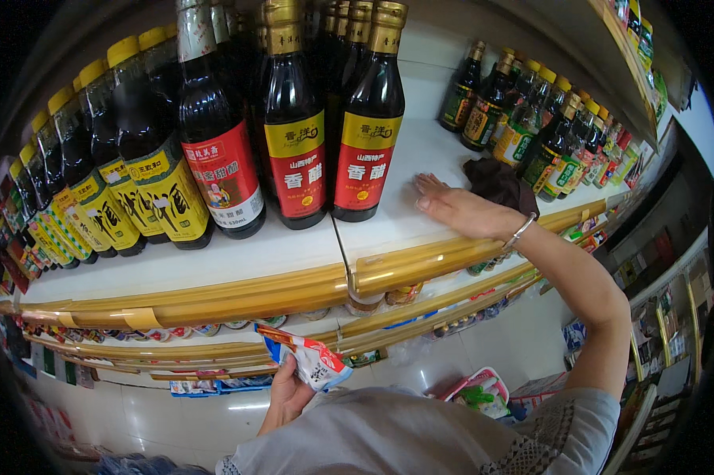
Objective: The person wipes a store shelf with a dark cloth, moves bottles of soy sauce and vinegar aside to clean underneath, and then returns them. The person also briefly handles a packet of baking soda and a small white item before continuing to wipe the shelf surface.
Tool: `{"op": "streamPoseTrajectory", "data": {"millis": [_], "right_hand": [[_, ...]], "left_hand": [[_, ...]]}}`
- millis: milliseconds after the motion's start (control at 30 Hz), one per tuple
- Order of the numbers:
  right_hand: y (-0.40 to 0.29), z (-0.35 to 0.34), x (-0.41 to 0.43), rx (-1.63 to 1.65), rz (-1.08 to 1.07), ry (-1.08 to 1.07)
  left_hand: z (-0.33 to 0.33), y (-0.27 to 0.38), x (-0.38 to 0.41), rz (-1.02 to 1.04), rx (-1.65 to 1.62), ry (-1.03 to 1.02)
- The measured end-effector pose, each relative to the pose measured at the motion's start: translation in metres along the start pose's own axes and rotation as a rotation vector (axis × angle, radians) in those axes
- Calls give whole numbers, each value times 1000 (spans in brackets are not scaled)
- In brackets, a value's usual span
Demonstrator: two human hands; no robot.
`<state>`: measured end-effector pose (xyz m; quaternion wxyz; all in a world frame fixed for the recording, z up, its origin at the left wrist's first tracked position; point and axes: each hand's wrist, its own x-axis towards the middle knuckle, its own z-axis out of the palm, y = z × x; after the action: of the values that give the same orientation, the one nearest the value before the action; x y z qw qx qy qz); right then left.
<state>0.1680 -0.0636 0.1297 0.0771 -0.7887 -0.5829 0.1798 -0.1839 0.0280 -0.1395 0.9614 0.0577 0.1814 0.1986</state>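
My left hand [290, 389], low and in front of my body, grips a white, red and blue plastic packet [312, 356] that bears writing. My right hand [469, 211] reaches over the white shelf board [416, 228], palm down and fingers stretched out, holding nothing. Whether its palm touches the board I cannot tell. Just beyond that hand lies a crumpled dark cloth [499, 181]. To its left stand upright dark glass bottles with red and gold labels; the nearest is a vinegar bottle [365, 142]. A red-labelled bottle [223, 160] stands farther left.
Yellow-capped bottles [167, 196] line the shelf's left side, and smaller sauce bottles [541, 154] its right. Wood-coloured edge strips [214, 297] run along the shelf fronts. An upper shelf [624, 65] overhangs at right. On the floor stands a pink-rimmed basket [499, 377] holding goods.
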Motion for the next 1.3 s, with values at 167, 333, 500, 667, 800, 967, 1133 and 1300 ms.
{"op": "streamPoseTrajectory", "data": {"millis": [167, 333, 500, 667, 800, 967, 1133, 1300], "right_hand": [[40, -14, 0, 1016, -103, 204], [52, -32, 4, 1131, -28, 210], [49, -30, 13, 1031, -49, 101], [59, -40, 10, 801, -45, 101], [88, -51, 22, 787, 31, 167], [108, -66, 36, 1007, 111, 236], [94, -49, 31, 534, 276, 274], [39, -26, 2, 241, 167, 116]], "left_hand": [[-4, 7, -6, 38, 46, -32], [-4, 0, -12, 130, 12, -1], [6, -29, -13, 223, -36, -28], [24, -56, -11, 254, -48, 33], [28, -68, -12, 265, 18, 69], [42, -70, -20, 251, 31, 24], [27, -67, -20, 297, 27, 48], [25, -56, -23, 319, 49, -54]]}}
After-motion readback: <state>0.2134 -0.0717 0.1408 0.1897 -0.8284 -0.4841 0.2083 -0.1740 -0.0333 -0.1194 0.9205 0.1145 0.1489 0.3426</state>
